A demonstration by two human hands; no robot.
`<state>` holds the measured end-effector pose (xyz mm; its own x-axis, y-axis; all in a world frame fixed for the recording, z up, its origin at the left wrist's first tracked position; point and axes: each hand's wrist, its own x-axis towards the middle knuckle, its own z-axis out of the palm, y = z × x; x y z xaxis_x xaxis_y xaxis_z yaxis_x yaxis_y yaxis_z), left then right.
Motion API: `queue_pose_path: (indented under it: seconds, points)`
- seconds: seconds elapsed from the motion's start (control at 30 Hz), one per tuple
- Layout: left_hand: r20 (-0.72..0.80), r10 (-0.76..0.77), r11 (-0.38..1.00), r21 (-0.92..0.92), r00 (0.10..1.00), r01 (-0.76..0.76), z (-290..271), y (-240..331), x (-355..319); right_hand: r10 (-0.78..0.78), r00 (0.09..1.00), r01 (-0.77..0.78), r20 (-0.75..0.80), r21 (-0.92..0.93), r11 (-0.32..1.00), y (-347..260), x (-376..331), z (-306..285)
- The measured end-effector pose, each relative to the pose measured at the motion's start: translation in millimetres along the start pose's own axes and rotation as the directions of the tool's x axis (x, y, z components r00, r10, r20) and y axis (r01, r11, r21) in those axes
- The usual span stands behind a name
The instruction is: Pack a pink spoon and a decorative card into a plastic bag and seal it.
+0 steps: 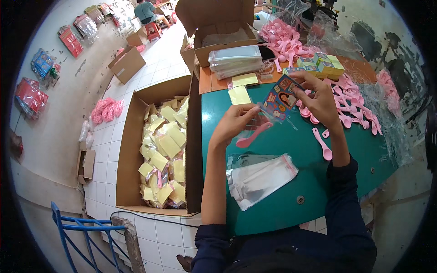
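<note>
My left hand (236, 122) pinches a clear plastic bag with a pink spoon (254, 135) inside it. In my right hand (317, 96) is a colourful printed card (282, 98), mostly blue with a picture on it. The card's lower left corner meets the mouth of the bag; whether it is inside, I cannot tell. Below my hands a stack of clear plastic bags (261, 179) lies on the green table (314, 182). A loose pink spoon (324, 144) rests beside my right forearm, and several more lie beyond my right wrist.
On the left stands a large cardboard box (195, 150) full of filled bags with yellow cards (168, 146). Stacks of cards (325, 66), a pile of pink spoons (284, 41), bundled bags (235, 59) and an open carton (223, 45) line the far side. Another person (146, 12) sits far back.
</note>
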<state>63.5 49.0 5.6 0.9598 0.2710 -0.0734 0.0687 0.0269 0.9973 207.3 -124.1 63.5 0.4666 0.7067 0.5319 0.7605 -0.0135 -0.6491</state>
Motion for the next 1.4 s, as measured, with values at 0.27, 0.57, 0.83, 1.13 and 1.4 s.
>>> queue_pose_path:
  seconds: [0.27,0.57,0.83,1.13,1.4]
  points:
    - [0.107,0.025,1.0,0.013,0.994,-0.026,2,12,-9,0.061,0.995,-0.049,-0.074,0.164,0.985,-12,-2,1]
    - [0.165,0.057,0.993,0.094,0.985,-0.073,1,-6,7,0.025,0.938,-0.012,0.346,-0.041,0.999,-10,-2,-2]
    - [0.129,0.1,0.886,0.44,0.987,-0.147,21,0,-1,-0.048,0.717,0.221,0.695,-0.162,0.962,20,-17,18]
    - [0.263,0.086,0.837,0.504,0.961,-0.212,-9,9,-14,0.167,0.763,-0.297,0.625,0.11,0.949,20,4,2]
    - [0.257,0.087,0.986,0.113,0.962,-0.119,-19,23,-28,0.325,0.75,-0.552,0.576,0.276,0.787,0,1,-5]
